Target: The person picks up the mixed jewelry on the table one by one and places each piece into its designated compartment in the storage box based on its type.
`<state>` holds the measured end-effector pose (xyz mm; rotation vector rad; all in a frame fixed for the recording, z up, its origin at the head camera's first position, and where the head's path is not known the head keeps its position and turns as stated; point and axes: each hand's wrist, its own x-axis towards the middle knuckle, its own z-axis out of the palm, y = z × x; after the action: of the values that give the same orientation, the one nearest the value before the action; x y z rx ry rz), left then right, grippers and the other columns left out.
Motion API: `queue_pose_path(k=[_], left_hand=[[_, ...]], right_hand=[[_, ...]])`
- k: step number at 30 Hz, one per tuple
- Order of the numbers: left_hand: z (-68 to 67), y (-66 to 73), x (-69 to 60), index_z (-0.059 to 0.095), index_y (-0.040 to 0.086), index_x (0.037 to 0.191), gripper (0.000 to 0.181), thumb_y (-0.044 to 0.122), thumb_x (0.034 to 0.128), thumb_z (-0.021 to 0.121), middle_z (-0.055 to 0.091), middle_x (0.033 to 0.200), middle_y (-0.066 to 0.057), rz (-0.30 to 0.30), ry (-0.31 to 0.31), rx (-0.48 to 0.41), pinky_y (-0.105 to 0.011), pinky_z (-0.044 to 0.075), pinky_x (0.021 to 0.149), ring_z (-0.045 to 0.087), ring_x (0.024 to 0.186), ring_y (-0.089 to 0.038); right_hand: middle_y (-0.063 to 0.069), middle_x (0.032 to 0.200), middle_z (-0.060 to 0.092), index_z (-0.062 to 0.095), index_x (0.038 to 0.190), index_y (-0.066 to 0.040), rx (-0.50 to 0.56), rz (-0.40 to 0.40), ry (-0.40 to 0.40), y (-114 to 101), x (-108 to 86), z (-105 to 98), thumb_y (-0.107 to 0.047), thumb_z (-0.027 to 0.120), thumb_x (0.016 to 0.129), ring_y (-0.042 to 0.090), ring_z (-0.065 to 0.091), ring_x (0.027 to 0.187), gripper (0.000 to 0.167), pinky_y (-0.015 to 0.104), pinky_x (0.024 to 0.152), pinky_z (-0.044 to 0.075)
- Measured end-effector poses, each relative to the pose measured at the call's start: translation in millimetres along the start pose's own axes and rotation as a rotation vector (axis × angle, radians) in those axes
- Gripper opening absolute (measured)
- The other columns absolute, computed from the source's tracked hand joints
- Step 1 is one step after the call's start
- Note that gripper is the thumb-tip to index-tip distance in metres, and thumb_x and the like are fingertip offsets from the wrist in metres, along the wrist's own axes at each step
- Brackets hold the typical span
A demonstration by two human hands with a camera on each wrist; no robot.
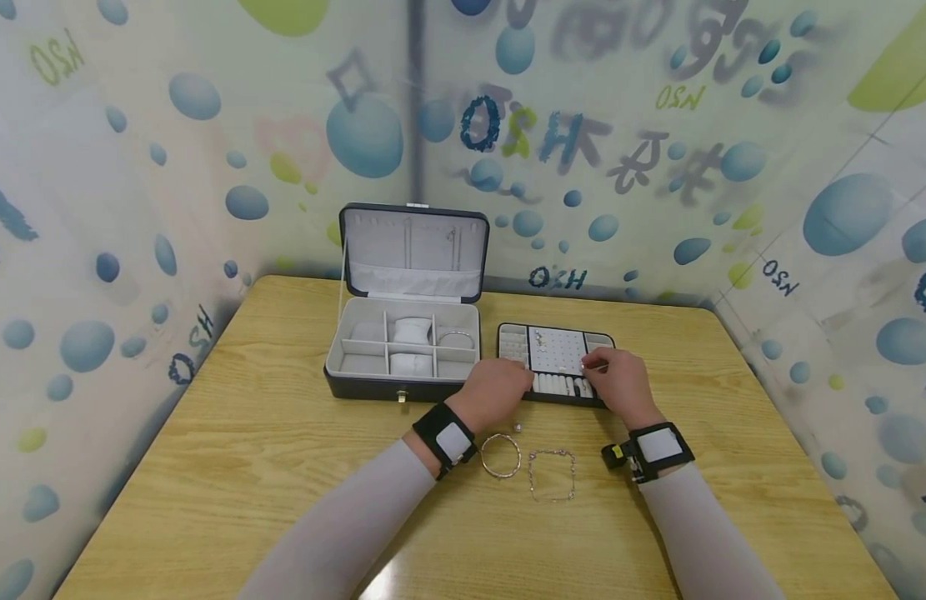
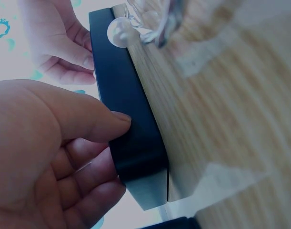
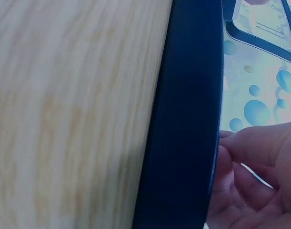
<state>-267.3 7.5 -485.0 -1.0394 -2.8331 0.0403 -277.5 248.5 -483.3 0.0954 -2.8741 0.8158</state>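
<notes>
My left hand (image 1: pixel 500 385) grips the front left corner of a small dark jewelry tray (image 2: pixel 131 107). Its thumb lies on the outer wall, the other fingers curl at the near end. Over the right part of the tray, my right hand (image 1: pixel 622 383) has thumb and fingertip pinched together at the edge of the white earring board (image 1: pixel 558 348); the tiny item between them is mostly hidden. Earrings (image 1: pixel 540 338) sit at the board's upper left. Below it runs a row of ring slots (image 1: pixel 556 384), holding a few rings.
An open jewelry box (image 1: pixel 365 387) with cushions and compartments stands left of the tray, necklaces hanging in its lid (image 1: pixel 432 242). Nearer me lie a bangle (image 1: pixel 501 475), a chain bracelet (image 1: pixel 553 452) and a small pearl piece (image 1: pixel 518 427). Patterned walls enclose the wooden table (image 1: pixel 207 467).
</notes>
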Motion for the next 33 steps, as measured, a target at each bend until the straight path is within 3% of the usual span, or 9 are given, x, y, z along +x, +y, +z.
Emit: queue_pose_path(k=[10,33], left_hand=[[1.4,0.4,1.3,0.077,0.024,0.105,0.009,0.021,0.0983,0.073,0.075,0.099,0.007,-0.004,-0.005,0.006,-0.033,0.058,0.069,0.070,0.084,-0.012],[-1.7,-0.1,-0.6,0.078,0.024,0.109,0.014,0.018,0.1022,0.067,0.076,0.101,0.006,0.004,-0.008,0.001,-0.033,0.059,0.070,0.072,0.088,-0.013]], right_hand=[[0.019,0.110,0.078,0.077,0.113,-0.002,0.000,0.046,-0.033,-2,0.1,-3,-0.008,0.071,0.099,0.034,0.072,0.100,0.017,0.050,0.088,0.058],[0.019,0.113,0.078,0.077,0.116,-0.001,-0.048,0.015,-0.048,-13,-4.3,-9,-0.011,0.070,0.098,0.035,0.076,0.100,0.021,0.051,0.086,0.061]])
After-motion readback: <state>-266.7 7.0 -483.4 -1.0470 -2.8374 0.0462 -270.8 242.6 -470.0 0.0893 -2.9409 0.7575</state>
